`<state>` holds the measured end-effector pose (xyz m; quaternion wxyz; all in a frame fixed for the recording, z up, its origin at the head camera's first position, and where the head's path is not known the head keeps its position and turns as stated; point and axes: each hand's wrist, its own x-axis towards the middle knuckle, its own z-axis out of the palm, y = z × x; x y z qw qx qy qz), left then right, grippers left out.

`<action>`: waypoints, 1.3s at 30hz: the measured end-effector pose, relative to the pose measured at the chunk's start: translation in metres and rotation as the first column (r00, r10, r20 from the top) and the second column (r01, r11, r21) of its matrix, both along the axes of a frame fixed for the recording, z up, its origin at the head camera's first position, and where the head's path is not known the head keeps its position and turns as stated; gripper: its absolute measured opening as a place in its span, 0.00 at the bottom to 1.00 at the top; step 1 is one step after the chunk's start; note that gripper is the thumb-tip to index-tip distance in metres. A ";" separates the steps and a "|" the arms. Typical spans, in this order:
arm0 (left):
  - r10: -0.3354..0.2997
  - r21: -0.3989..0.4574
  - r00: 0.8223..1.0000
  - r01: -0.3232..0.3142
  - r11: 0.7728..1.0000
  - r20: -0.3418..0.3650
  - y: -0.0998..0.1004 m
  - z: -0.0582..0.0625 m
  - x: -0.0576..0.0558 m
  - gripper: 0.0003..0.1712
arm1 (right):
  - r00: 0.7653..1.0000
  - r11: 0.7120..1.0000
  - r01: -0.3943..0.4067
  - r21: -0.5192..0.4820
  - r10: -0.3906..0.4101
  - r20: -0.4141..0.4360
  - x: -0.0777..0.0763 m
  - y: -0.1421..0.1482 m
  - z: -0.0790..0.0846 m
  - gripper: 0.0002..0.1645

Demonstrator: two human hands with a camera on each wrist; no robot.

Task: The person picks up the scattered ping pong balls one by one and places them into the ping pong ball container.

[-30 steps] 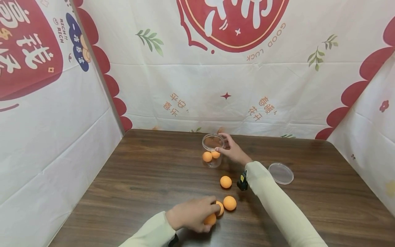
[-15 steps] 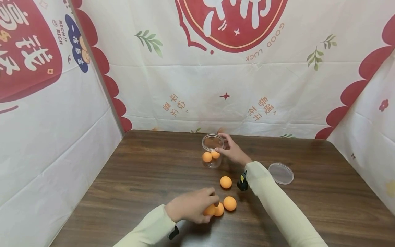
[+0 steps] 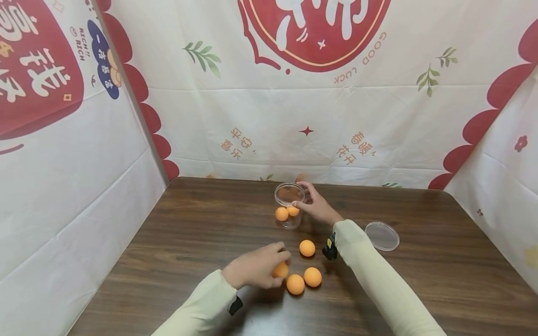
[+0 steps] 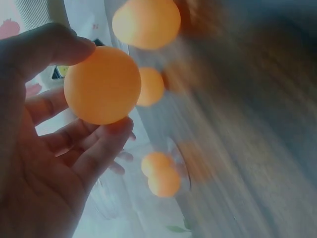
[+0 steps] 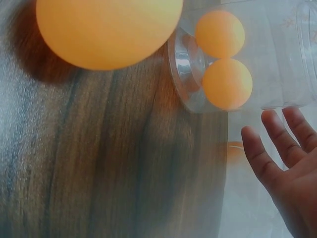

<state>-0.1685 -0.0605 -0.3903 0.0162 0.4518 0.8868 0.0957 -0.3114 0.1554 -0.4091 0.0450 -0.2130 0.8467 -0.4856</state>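
Note:
My left hand (image 3: 257, 266) pinches an orange ping-pong ball (image 3: 280, 270) between thumb and fingers, low over the table. In the left wrist view the thumb tip lies on one side of this ball (image 4: 103, 85) and a fingertip on the other. My right hand (image 3: 318, 205) holds the clear plastic jar (image 3: 288, 224) near its rim, thumb in front and fingers at the side. Lidless and upright, the jar has two orange balls (image 5: 227, 83) at its bottom. Three more orange balls sit on the table: one (image 3: 307, 248) in front of the jar, two (image 3: 313, 277) nearer.
A clear round lid (image 3: 382, 236) lies on the brown wooden table (image 3: 201, 224), right of the right forearm. White printed cloth (image 3: 260, 107) hangs behind the table and along both sides. Each wrist bears a small black camera (image 3: 329, 247).
The left hand has taken hold of one ball and moved it away from the two nearer balls, forward and slightly left. The right hand and jar have stayed in place.

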 end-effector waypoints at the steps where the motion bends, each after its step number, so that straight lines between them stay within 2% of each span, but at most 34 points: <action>1: 0.011 0.002 1.000 -0.011 1.000 0.009 -0.001 0.000 -0.002 0.17 | 1.000 1.000 -0.004 -0.008 0.004 0.009 0.000 0.000 0.000 0.39; 7: 0.072 0.019 0.996 -0.073 0.997 0.043 -0.006 0.000 -0.019 0.17 | 1.000 1.000 -0.017 -0.016 0.017 0.008 -0.003 0.000 -0.002 0.39; 13: 0.095 0.024 0.994 -0.096 0.995 0.055 -0.005 0.000 -0.035 0.17 | 1.000 1.000 -0.003 0.008 0.003 -0.015 -0.004 0.000 -0.003 0.39; 26: 0.168 -0.004 0.986 -0.168 0.986 0.015 -0.006 0.002 -0.065 0.17 | 1.000 1.000 0.007 0.011 -0.007 -0.003 -0.007 0.001 -0.005 0.39; 30: 0.196 0.003 0.981 -0.196 0.981 0.004 -0.008 0.007 -0.073 0.18 | 1.000 1.000 0.008 0.016 -0.008 -0.003 -0.007 0.001 -0.006 0.39; 34: 0.230 0.011 0.973 -0.231 0.973 0.022 -0.009 0.013 -0.079 0.20 | 1.000 1.000 0.013 0.015 -0.013 0.002 -0.007 0.001 -0.005 0.39; 39: 0.247 0.012 0.969 -0.247 0.969 0.015 -0.009 0.019 -0.087 0.21 | 1.000 1.000 0.007 0.012 -0.007 -0.007 -0.006 0.000 -0.004 0.39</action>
